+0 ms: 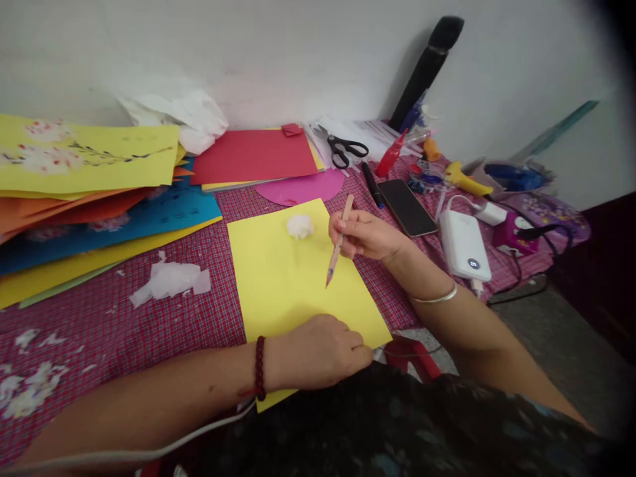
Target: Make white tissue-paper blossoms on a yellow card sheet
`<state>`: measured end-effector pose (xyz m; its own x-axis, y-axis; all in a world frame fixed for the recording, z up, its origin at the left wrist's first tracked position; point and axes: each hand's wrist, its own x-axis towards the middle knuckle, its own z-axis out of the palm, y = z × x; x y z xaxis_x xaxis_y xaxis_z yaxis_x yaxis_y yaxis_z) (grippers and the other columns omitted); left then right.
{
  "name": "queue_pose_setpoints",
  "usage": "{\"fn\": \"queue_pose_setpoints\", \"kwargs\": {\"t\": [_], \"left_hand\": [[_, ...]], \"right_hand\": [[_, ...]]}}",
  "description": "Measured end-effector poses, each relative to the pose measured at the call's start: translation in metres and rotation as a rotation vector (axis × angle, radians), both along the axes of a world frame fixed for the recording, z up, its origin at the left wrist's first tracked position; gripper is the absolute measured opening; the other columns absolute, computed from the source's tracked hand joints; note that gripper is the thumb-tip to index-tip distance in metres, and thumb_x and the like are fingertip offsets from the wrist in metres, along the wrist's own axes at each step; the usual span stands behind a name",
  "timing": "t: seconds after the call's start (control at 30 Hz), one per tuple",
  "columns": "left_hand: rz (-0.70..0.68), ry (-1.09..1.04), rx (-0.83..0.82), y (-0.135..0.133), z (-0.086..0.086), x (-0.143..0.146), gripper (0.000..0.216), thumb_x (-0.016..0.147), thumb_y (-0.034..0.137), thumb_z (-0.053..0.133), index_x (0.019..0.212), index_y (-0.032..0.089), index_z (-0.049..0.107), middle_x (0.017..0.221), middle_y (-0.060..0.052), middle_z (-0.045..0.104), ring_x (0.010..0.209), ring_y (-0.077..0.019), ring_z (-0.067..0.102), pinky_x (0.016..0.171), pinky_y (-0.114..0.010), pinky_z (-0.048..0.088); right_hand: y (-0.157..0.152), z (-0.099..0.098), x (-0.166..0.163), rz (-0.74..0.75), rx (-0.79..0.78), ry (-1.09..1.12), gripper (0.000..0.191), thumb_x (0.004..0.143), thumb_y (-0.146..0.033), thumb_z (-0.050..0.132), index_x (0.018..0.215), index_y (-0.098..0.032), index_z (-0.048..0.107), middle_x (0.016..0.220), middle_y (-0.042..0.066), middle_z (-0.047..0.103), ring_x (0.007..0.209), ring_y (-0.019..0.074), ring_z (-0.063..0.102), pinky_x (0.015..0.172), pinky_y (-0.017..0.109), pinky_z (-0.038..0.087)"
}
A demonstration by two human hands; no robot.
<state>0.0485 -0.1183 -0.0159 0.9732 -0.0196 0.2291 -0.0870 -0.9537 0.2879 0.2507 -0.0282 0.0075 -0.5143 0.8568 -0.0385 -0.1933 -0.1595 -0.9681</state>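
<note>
One slip could drop the pale wooden stick (334, 260) the right hand (365, 233) pinches; left hand (320, 351) on yellow paper (278, 281), grip unclear.

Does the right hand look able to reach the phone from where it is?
Probably yes: the phone lies close to the right hand with nothing on top, though the pencil it holds might need setting down first.

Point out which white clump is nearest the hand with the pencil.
The small tuft on the yellow sheet, just left of the right hand holding the pencil; the other white clumps lie farther left, off that sheet.
</note>
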Motion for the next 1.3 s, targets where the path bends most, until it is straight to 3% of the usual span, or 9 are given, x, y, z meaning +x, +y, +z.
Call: {"fn": "queue_pose_setpoints", "kwargs": {"t": [0.13,0.23,0.37,0.57,0.73,0.97,1.13,1.23,1.3], "left_hand": [[0.004,0.011,0.000,0.001,0.001,0.001,0.007,0.092,0.019,0.059,0.092,0.017,0.065,0.076,0.002,0.067,0.061,-0.0157,0.059,0.053,-0.034,0.043],[0.009,0.007,0.006,0.002,0.002,0.000,0.005,0.091,0.019,0.060,0.091,0.017,0.064,0.075,0.003,0.067,0.060,-0.0154,0.059,0.052,-0.034,0.043],[0.004,0.008,0.006,0.002,0.002,-0.001,0.005,0.091,0.018,0.059,0.089,0.017,0.063,0.075,0.004,0.067,0.060,-0.0146,0.059,0.052,-0.034,0.042],[0.001,-0.024,0.000,0.002,-0.001,0.000,0.009,0.094,0.021,0.056,0.090,0.018,0.064,0.074,0.003,0.066,0.059,-0.0138,0.058,0.052,-0.033,0.041],[0.003,-0.015,0.009,0.005,0.000,0.000,0.009,0.093,0.021,0.057,0.091,0.018,0.065,0.073,0.003,0.065,0.058,-0.0137,0.057,0.050,-0.033,0.040],[-0.002,0.026,0.003,0.005,0.002,0.000,0.010,0.093,0.022,0.057,0.094,0.018,0.066,0.074,0.003,0.065,0.059,-0.0142,0.057,0.051,-0.033,0.042],[0.006,-0.144,0.037,0.008,0.004,-0.001,0.016,0.096,0.026,0.054,0.088,0.018,0.066,0.070,0.003,0.065,0.057,-0.0131,0.057,0.051,-0.032,0.041],[0.057,-0.284,0.095,0.018,0.004,-0.002,0.034,0.099,0.036,0.049,0.072,0.019,0.060,0.064,0.001,0.063,0.054,-0.0134,0.055,0.051,-0.032,0.040],[0.121,-0.245,0.134,0.026,0.002,-0.003,0.037,0.098,0.038,0.050,0.066,0.019,0.056,0.062,0.001,0.061,0.052,-0.0139,0.053,0.050,-0.033,0.038]], "right_hand": [[-0.001,0.000,-0.005,-0.028,0.052,0.042,0.037,0.085,-0.047,0.071,0.096,-0.012,0.069,0.076,0.006,0.077,0.044,0.0065,0.060,0.041,0.015,0.045],[0.000,-0.008,-0.010,-0.046,0.084,0.020,0.041,0.087,-0.046,0.069,0.112,-0.013,0.070,0.102,0.012,0.078,0.052,0.0089,0.067,0.048,0.019,0.053],[0.000,-0.019,-0.018,-0.083,0.102,-0.044,0.039,0.092,-0.043,0.064,0.118,-0.015,0.068,0.109,0.013,0.077,0.056,0.0093,0.068,0.052,0.021,0.056],[-0.006,-0.018,-0.026,-0.086,0.088,-0.007,0.029,0.090,-0.040,0.066,0.108,-0.017,0.071,0.088,0.006,0.078,0.054,0.0074,0.064,0.052,0.018,0.052],[-0.009,-0.014,-0.025,-0.071,0.058,-0.004,0.024,0.088,-0.039,0.069,0.088,-0.015,0.072,0.083,0.004,0.076,0.055,0.0062,0.062,0.054,0.017,0.050],[-0.007,-0.011,-0.025,-0.194,0.029,0.047,0.022,0.079,-0.035,0.078,0.087,-0.016,0.068,0.081,0.002,0.074,0.051,0.0062,0.059,0.050,0.018,0.049],[-0.001,-0.011,-0.019,-0.301,0.110,-0.081,0.041,0.081,-0.055,0.070,0.089,-0.015,0.070,0.065,0.001,0.069,0.042,0.0068,0.051,0.040,0.019,0.037],[0.002,-0.008,-0.012,-0.460,0.231,-0.230,0.052,0.085,-0.067,0.058,0.079,-0.016,0.067,0.046,-0.003,0.054,0.036,0.0069,0.039,0.036,0.021,0.025],[0.002,-0.005,-0.009,-0.571,0.323,-0.294,0.055,0.086,-0.071,0.053,0.075,-0.018,0.064,0.044,-0.003,0.050,0.036,0.0079,0.038,0.038,0.023,0.026]]}}
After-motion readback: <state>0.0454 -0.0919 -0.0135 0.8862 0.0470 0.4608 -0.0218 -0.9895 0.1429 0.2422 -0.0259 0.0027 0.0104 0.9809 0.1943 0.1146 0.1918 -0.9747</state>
